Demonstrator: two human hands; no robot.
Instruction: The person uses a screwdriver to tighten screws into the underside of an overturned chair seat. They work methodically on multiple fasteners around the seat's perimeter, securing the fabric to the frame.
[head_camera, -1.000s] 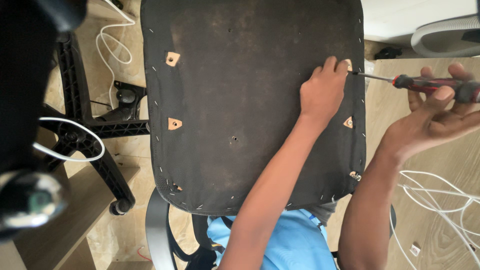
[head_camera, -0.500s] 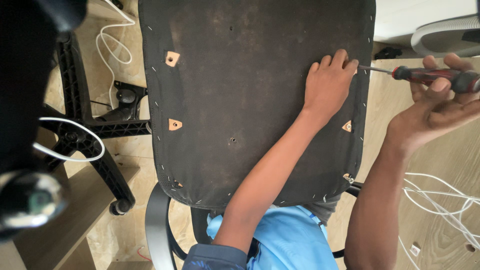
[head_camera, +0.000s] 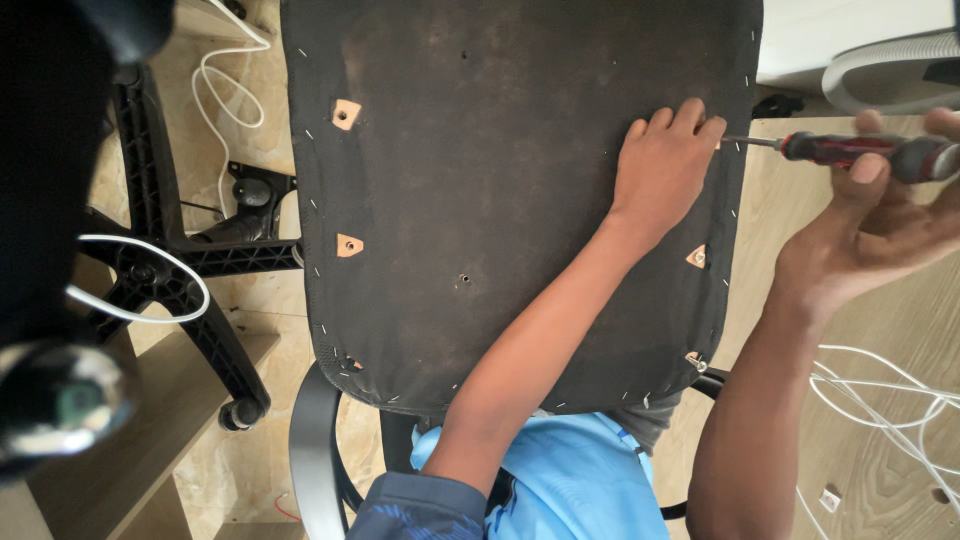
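Head view, looking down: upturned chair seat (head_camera: 500, 200), black fabric underside, filling the centre from 10 to 2 o'clock. Left hand (head_camera: 665, 165) laid flat on the fabric near the seat's 3 o'clock edge, fingers together and extended, pinching nothing, steadying the panel. Right hand (head_camera: 875, 215) at 3 o'clock off the seat edge, curled around the red-and-black handle of a screwdriver (head_camera: 850, 150); shaft horizontal, tip meeting the seat edge just beside the left fingertips.

Progress, judged from present state: three triangular cut-outs showing bare wood, two on the 9 o'clock side (head_camera: 347, 113) (head_camera: 349, 244) and one at 4 o'clock (head_camera: 697, 256). Fourth mounting point apparently under the left fingertips, where the tip works; whether a fastener sits there cannot be told. Small metal fitting (head_camera: 696, 360) at the 5 o'clock corner. Staples intact along the border. Work appears early to midway; no base plate attached.

Edges and room: wheeled chair base (head_camera: 190, 270) lying at 9 o'clock, just beside the seat edge, tight there. White cables (head_camera: 880, 400) on the floor at 4 o'clock, under the right forearm; snag risk. Open wooden floor (head_camera: 800, 250) at 3 o'clock, fair clearance for the handle. Dark blurred object (head_camera: 50, 250) crowding 8 to 10 o'clock.
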